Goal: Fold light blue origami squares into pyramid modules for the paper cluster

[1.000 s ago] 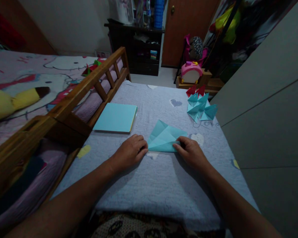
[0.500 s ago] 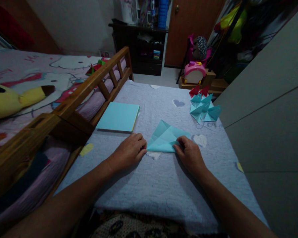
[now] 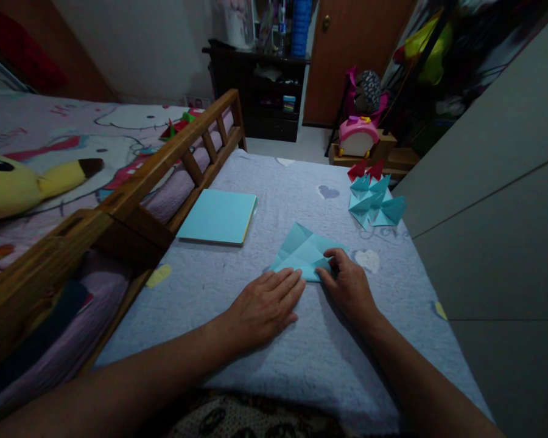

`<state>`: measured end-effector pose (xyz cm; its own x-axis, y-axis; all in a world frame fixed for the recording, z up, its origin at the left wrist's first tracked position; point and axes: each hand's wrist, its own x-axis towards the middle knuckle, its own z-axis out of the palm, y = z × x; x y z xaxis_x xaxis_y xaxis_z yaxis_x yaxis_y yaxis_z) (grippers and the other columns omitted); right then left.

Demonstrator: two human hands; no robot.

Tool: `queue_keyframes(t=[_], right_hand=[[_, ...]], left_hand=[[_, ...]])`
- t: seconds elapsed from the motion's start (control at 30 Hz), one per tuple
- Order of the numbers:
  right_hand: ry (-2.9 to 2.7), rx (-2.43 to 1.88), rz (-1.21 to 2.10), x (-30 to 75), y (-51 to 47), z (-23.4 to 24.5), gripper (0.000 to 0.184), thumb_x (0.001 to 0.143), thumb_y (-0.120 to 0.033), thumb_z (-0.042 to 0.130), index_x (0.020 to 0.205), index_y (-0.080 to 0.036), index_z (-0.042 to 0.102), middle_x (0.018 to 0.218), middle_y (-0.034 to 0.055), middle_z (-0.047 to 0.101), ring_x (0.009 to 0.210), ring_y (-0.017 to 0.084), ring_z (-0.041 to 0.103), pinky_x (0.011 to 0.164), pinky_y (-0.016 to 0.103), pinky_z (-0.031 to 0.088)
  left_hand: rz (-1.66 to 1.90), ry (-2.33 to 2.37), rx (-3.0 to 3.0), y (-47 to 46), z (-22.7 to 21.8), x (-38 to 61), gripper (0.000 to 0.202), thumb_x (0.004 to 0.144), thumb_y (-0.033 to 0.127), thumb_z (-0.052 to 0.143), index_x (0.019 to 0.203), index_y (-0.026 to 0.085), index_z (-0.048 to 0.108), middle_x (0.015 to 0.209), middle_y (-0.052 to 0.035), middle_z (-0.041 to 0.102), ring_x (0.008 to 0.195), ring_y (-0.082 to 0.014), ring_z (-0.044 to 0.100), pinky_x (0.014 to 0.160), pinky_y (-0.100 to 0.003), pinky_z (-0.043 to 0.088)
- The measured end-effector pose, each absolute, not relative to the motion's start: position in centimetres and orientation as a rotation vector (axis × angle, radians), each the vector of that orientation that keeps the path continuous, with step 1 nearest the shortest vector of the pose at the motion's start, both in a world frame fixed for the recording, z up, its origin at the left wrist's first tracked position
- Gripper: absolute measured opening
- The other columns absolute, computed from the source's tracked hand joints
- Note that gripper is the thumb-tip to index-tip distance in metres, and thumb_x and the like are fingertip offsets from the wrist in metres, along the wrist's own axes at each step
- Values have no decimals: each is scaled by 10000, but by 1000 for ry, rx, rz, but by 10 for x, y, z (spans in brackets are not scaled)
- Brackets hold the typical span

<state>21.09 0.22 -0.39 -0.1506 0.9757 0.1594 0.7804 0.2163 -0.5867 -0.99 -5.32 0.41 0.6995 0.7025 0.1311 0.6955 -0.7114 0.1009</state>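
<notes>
A light-blue sheet of origami paper (image 3: 305, 248) with crossing crease lines lies on the bed, its near edge folded over. My left hand (image 3: 270, 306) lies flat with its fingers stretched out, the fingertips on the paper's near left edge and covering part of it. At the right corner, my right hand (image 3: 344, 277) pinches the paper between thumb and fingers. To the left rests a stack of square paper (image 3: 219, 216), light blue on top. Folded light-blue origami pieces (image 3: 375, 201) stand at the far right, with red origami (image 3: 365, 171) behind them.
A wooden bed rail (image 3: 173, 149) runs along the left, with a yellow plush toy (image 3: 13, 185) beyond it. The pale cabinet (image 3: 497, 225) borders the bed on the right. A pink toy case (image 3: 358, 135) sits past the far edge.
My left hand has moved right from the paper's left corner and flattened onto its near edge. My right hand stays pinched at the right corner.
</notes>
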Motion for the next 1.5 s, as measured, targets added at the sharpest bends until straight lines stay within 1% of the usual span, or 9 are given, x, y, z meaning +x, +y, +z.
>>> queue_keyframes(t=[0.2, 0.4, 0.53, 0.67, 0.93, 1.13, 1.3, 1.43, 1.5], right_hand=[[-1970, -1606, 523, 212, 3, -1, 272, 868, -315, 518, 1084, -164, 587, 773, 39, 638, 664, 194, 577, 664, 311, 424], [-1925, -1573, 611, 217, 4, 2, 275, 845, -269, 499, 1083, -158, 579, 770, 35, 632, 686, 194, 598, 678, 311, 434], [-1913, -1586, 633, 218, 4, 3, 267, 846, -275, 502, 1077, -167, 580, 770, 34, 641, 688, 195, 602, 670, 309, 434], [-1929, -1590, 619, 218, 5, 2, 263, 855, -272, 500, 1084, -169, 581, 765, 26, 645, 665, 188, 601, 669, 310, 431], [-1936, -1592, 595, 218, 5, 2, 254, 854, -260, 499, 1076, -176, 589, 750, 18, 652, 653, 185, 611, 659, 302, 433], [-1931, -1613, 601, 217, 5, 4, 282, 841, -266, 508, 1085, -161, 601, 749, 22, 648, 658, 187, 610, 652, 301, 427], [-1932, -1599, 617, 217, 5, 4, 282, 835, -264, 508, 1079, -159, 604, 749, 23, 648, 652, 184, 607, 650, 300, 430], [-1917, -1564, 617, 219, 4, 3, 267, 834, -262, 514, 1067, -169, 606, 752, 24, 652, 655, 181, 610, 659, 299, 444], [-1923, -1532, 638, 221, 2, 2, 282, 833, -265, 521, 1083, -166, 604, 770, 28, 655, 659, 180, 611, 658, 297, 449]], left_hand=[[124, 1200, 2824, -56, -1, -11, 581, 1017, 465, 481, 1476, 117, 409, 1556, -157, 436, 1419, -295, 417, 1130, -435, 366], [46, 1266, 2781, -68, -5, -6, 775, 970, 652, 456, 1512, 106, 355, 1612, -183, 323, 1480, -319, 324, 1169, -446, 308], [50, 1310, 2774, -74, -4, -5, 790, 963, 679, 437, 1516, 123, 346, 1620, -178, 308, 1490, -315, 307, 1166, -454, 302], [69, 1260, 2801, -73, 0, -8, 746, 978, 636, 458, 1513, 127, 348, 1614, -149, 336, 1487, -298, 312, 1170, -449, 300], [95, 1245, 2735, -76, 2, -9, 736, 955, 568, 560, 1498, 114, 360, 1601, -192, 341, 1463, -339, 345, 1149, -474, 342], [333, 1395, 2562, -66, 7, -18, 565, 942, 323, 610, 1438, 137, 411, 1494, -185, 474, 1357, -319, 453, 1103, -472, 411], [485, 1573, 2239, -40, 16, -32, 290, 891, 262, 664, 1157, 189, 572, 1153, -94, 611, 1079, -265, 569, 950, -446, 505], [456, 1534, 2130, -26, 19, -32, 55, 880, 161, 634, 922, 194, 622, 992, -46, 592, 927, -207, 597, 828, -355, 516], [437, 1510, 2164, -20, 20, -31, 77, 877, 117, 598, 873, 189, 625, 962, -36, 587, 885, -189, 599, 788, -324, 507]])
